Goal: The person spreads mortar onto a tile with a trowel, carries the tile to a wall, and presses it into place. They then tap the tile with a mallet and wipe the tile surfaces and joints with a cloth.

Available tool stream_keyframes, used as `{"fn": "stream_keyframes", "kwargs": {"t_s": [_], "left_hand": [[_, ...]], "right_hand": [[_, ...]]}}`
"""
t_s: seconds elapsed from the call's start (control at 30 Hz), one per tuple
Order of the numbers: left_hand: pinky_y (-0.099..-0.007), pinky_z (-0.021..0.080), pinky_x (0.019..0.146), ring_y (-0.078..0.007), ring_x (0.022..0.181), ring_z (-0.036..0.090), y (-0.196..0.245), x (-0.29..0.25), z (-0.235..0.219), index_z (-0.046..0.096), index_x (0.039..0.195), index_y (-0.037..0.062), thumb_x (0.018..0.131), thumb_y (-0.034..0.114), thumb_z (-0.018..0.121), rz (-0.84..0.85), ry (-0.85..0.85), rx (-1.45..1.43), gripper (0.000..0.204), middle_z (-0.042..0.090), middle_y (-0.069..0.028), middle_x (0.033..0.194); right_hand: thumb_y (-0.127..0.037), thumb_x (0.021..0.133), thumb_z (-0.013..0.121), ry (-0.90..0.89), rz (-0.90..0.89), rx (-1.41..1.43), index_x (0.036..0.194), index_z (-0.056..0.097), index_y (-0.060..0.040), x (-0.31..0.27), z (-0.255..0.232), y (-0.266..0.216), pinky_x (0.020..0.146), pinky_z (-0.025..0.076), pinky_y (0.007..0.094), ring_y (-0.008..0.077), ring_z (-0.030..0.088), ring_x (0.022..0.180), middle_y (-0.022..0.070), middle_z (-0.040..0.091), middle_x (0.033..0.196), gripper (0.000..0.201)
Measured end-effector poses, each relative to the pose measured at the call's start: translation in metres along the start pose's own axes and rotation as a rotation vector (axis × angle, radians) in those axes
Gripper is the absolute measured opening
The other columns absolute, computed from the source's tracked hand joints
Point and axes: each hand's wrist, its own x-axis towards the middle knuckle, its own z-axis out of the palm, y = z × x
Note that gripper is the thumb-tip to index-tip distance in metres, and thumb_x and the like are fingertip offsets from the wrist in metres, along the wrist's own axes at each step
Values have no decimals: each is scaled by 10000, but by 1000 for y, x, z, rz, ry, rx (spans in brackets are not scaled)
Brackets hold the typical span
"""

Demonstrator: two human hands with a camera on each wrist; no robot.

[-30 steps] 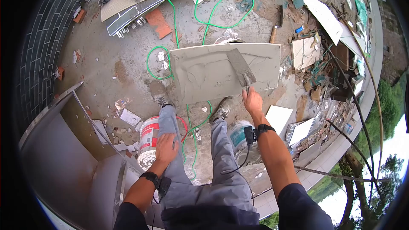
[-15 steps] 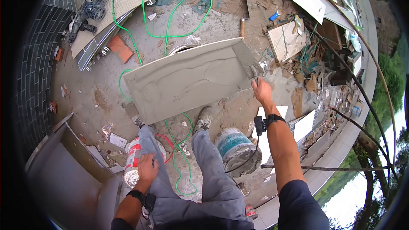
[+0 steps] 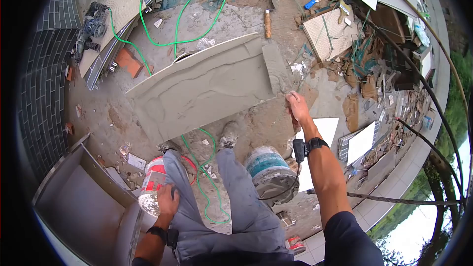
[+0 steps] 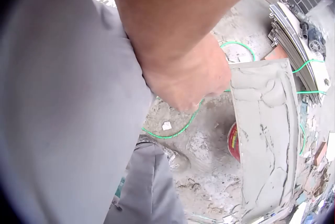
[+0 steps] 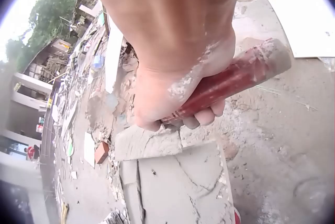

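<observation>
Trowel (image 3: 277, 69) shifted to end of slab (image 3: 197, 61), grey coating (image 3: 212, 86) unevenly ridged

dirty grey floor (image 3: 101, 103) — on it green hose (image 3: 167, 45), teal-banded bucket (image 3: 268, 164), orange slab (image 3: 129, 63)

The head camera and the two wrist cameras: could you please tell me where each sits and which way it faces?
Head: worn on the head, facing forward and down at the coated slab; shows left hand, right hand, forearms and legs.
Left wrist: on that wrist, facing past the left hand to the slab; forearm and legs show.
Right wrist: on that wrist, facing over the right hand, which grips a red handle; slab beyond.
Shared: head and left wrist both show the green hose.
</observation>
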Motion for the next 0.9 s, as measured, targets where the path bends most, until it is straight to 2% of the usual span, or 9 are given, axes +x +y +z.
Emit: {"fn": "stream_keyframes", "kwargs": {"t_s": [0.1,0.17,0.27,0.4,0.53,0.6,0.67,0.73,0.9], "left_hand": [[-494,435,957,-399,1061,569,1,-7,7,625,1108,44,848,157,663,17,28,-11,286,639,-202,1066],[-495,441,946,-401,1050,573,6,-11,8,624,1110,43,848,155,663,28,23,-5,287,639,-203,1062],[-498,450,929,-404,1034,579,1,-26,13,623,1112,44,845,152,663,13,23,-25,291,638,-204,1056],[-498,457,922,-405,1028,585,-11,-35,26,621,1113,42,849,158,667,-86,-20,-59,293,638,-203,1055],[-474,465,937,-393,1050,602,2,-26,24,627,1144,31,877,171,670,-72,79,-122,305,649,-205,1092],[-466,466,941,-390,1051,606,15,-22,16,628,1152,29,878,160,669,-62,86,-183,307,653,-204,1098],[-458,467,945,-386,1053,609,14,-20,4,629,1161,27,879,150,669,-44,78,-242,310,656,-203,1103],[-444,476,932,-373,1036,616,10,-23,-1,630,1158,20,873,128,674,-40,117,-406,307,663,-191,1085],[-436,492,895,-354,994,629,-48,-40,14,637,1128,25,866,99,671,-79,94,-434,275,673,-165,1055]], "right_hand": [[-307,952,526,-81,151,113,939,617,-6,-39,11,32,531,440,332,176,550,533,68,584,679,316],[-306,957,519,-20,138,103,915,605,4,-49,16,68,536,445,336,171,550,530,72,572,667,325],[-331,969,524,129,177,127,881,577,-37,-62,13,56,468,421,320,151,512,487,49,538,659,311],[-356,966,525,12,50,177,896,569,-14,-49,18,-23,474,441,337,170,543,488,73,557,659,351],[-387,962,510,-116,96,119,942,579,18,-46,108,-58,522,485,388,220,628,553,121,611,698,412],[-389,963,504,-195,15,-111,1004,601,27,-70,190,-22,631,532,443,309,694,706,193,679,805,429],[-386,964,505,-188,-61,-268,1040,611,28,-95,218,-13,700,549,474,361,714,800,235,706,875,433],[-394,969,518,-327,-191,-749,1085,618,17,-133,200,-56,831,532,523,434,677,965,277,700,987,439],[-410,980,518,95,-34,-861,1031,622,-1,-109,104,-26,770,537,518,414,690,890,259,704,932,424]]}}
